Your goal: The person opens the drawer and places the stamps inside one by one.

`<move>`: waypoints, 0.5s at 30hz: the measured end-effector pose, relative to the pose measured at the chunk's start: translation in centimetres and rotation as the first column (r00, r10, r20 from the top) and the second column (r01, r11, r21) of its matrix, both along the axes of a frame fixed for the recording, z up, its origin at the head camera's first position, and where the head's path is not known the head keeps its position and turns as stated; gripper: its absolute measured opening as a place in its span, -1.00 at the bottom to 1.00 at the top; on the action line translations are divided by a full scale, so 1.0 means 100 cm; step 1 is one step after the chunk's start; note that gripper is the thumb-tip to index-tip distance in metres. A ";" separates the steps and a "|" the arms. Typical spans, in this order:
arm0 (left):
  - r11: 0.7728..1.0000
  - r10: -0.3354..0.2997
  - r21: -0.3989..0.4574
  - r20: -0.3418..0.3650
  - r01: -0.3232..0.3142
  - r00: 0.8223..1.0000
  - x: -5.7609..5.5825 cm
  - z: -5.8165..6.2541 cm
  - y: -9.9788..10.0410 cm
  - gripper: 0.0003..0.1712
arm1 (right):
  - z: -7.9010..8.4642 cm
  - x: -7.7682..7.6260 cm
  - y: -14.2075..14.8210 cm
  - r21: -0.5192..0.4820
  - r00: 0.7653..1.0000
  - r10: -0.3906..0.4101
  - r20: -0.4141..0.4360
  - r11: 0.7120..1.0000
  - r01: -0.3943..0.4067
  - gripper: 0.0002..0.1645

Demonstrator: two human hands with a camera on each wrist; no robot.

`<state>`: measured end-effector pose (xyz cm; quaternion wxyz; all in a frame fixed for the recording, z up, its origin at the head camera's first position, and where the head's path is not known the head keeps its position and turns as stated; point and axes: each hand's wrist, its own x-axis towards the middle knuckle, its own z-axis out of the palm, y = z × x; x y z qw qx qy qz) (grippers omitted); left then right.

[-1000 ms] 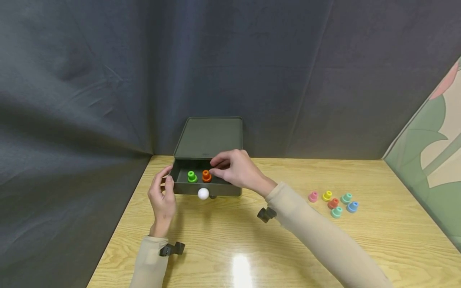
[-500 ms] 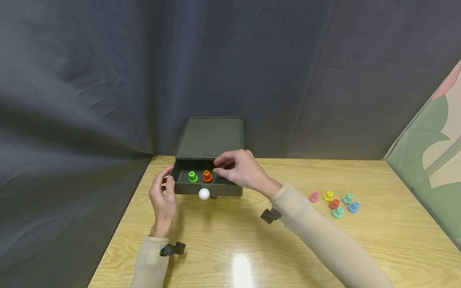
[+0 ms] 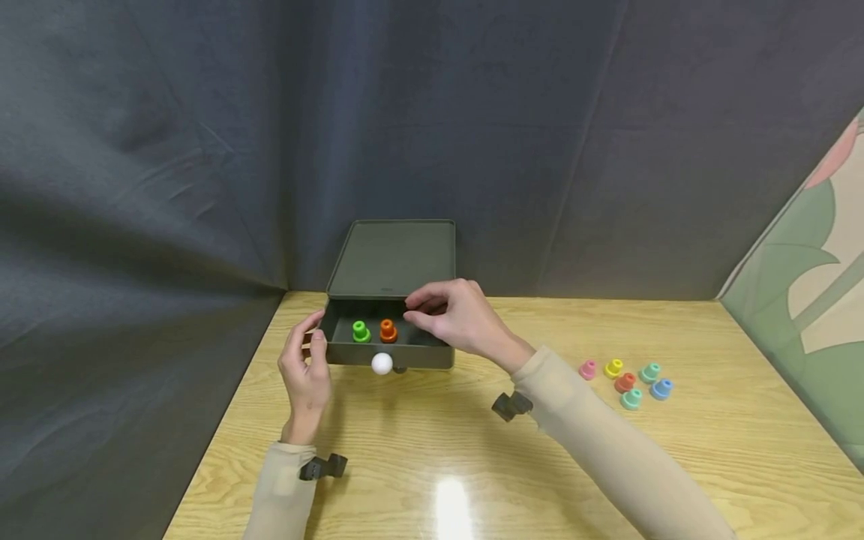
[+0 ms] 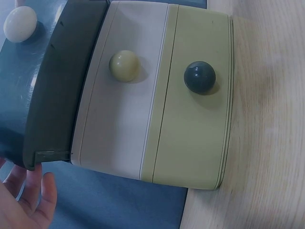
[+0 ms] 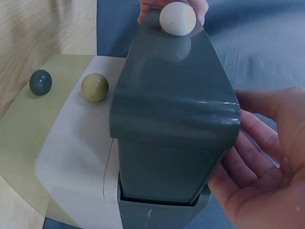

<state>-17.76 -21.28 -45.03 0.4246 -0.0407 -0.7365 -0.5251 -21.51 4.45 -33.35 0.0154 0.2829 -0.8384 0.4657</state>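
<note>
In the head view a dark green drawer (image 3: 344, 353) sticks out from a small chest with a flat dark green top (image 3: 398, 259). My left hand (image 3: 307, 375) grips its left end, thumb toward the front corner. Inside stand two small hat-shaped plastic pieces, one green (image 3: 361, 331) and one orange (image 3: 388, 331), side by side behind the white knob (image 3: 382, 364). My right hand (image 3: 459, 315) hovers over the drawer's right part, to the right of the orange piece, fingers loosely bent and nothing visible between them. In the right wrist view its fingers (image 5: 257, 157) lie beyond the drawer's end.
Several similar pieces stand on the wooden table at right, among them pink (image 3: 588, 370), yellow (image 3: 613, 367), red (image 3: 625, 382) and blue (image 3: 661, 388). Below the pulled-out drawer are a white drawer (image 4: 114, 124) and a light green one (image 4: 190, 138), both closed. A grey curtain (image 3: 506, 150) hangs behind.
My right hand has drawn back slightly to the right, away from the orange piece, which stays upright in the drawer. The left hand has kept its place.
</note>
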 end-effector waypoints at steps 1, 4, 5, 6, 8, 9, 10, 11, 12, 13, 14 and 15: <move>1.000 0.001 -0.001 0.000 -0.001 1.000 0.000 0.000 0.000 -0.62 | 0.000 0.000 0.000 0.001 1.000 -0.001 -0.001 1.000 0.001 -0.78; 1.000 -0.005 -0.002 0.001 0.005 1.000 0.001 0.000 0.001 -0.63 | 0.000 0.001 0.002 0.000 1.000 -0.004 -0.007 1.000 0.004 -0.79; 1.000 -0.007 -0.001 -0.001 0.007 1.000 0.001 0.000 0.001 -0.63 | 0.001 0.001 0.003 -0.001 1.000 -0.007 -0.010 1.000 0.007 -0.79; 1.000 -0.009 0.000 -0.003 0.009 1.000 0.000 0.000 0.002 -0.63 | 0.001 0.002 0.004 -0.004 1.000 -0.009 -0.011 1.000 0.009 -0.79; 1.000 -0.012 0.001 -0.009 0.012 1.000 0.001 0.001 0.003 -0.63 | 0.001 0.002 0.006 -0.010 1.000 -0.009 -0.019 1.000 0.009 -0.79; 1.000 -0.013 0.001 -0.012 0.013 1.000 0.001 0.001 0.003 -0.63 | 0.001 0.003 0.007 -0.013 1.000 -0.013 -0.021 1.000 0.012 -0.80; 1.000 -0.013 0.002 -0.013 0.013 1.000 0.000 0.001 0.003 -0.62 | 0.001 0.003 0.009 -0.016 1.000 -0.017 -0.023 1.000 0.017 -0.80; 1.000 -0.012 0.001 -0.017 0.012 1.000 0.000 0.001 0.003 -0.62 | 0.001 0.003 0.010 -0.020 0.999 -0.022 -0.025 1.000 0.022 -0.80; 1.000 -0.012 0.001 -0.019 0.012 1.000 0.000 0.001 0.003 -0.62 | 0.001 0.004 0.011 -0.026 0.999 -0.026 -0.025 0.999 0.025 -0.80; 1.000 -0.010 0.000 -0.020 0.010 1.000 0.000 0.001 0.003 -0.62 | 0.002 0.004 0.012 -0.031 0.999 -0.028 -0.026 0.999 0.027 -0.79; 1.000 -0.008 0.000 -0.023 0.008 1.000 0.000 0.001 0.003 -0.63 | 0.002 0.005 0.013 -0.036 0.999 -0.032 -0.029 0.999 0.031 -0.80; 1.000 -0.008 -0.001 -0.019 0.008 1.000 0.000 0.000 0.003 -0.62 | 0.003 0.006 0.014 -0.039 0.999 -0.039 -0.029 0.999 0.037 -0.79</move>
